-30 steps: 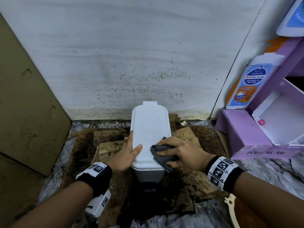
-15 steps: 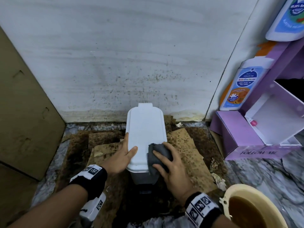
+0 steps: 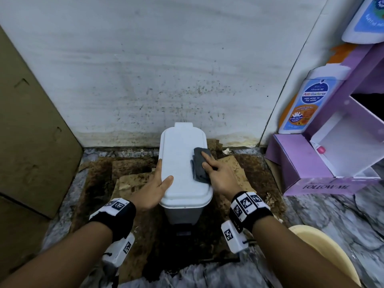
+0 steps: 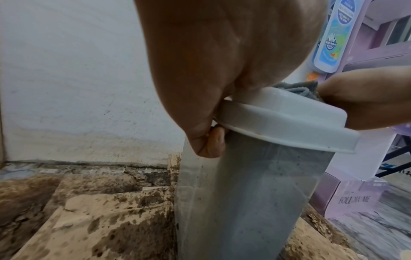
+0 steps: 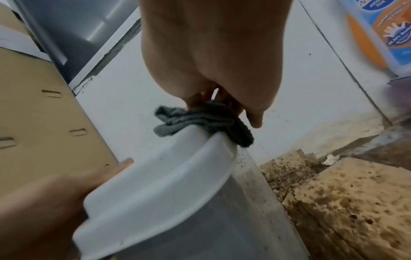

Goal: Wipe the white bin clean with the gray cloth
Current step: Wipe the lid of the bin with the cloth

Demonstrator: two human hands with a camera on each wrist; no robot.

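While the left hand (image 3: 154, 189) clasps the near-left lid edge of the one white bin (image 3: 182, 163), thumb on top and fingers apparently curled beneath, the right hand (image 3: 221, 175) presses the single gray cloth (image 3: 200, 165) with extended fingers onto the lid's right edge. Two bottles (image 3: 311, 100) stand far right.

head: above, looking down, whole scene | left wrist: close, low, frame right white bin (image 4: 255, 184) | right wrist: close, same bin
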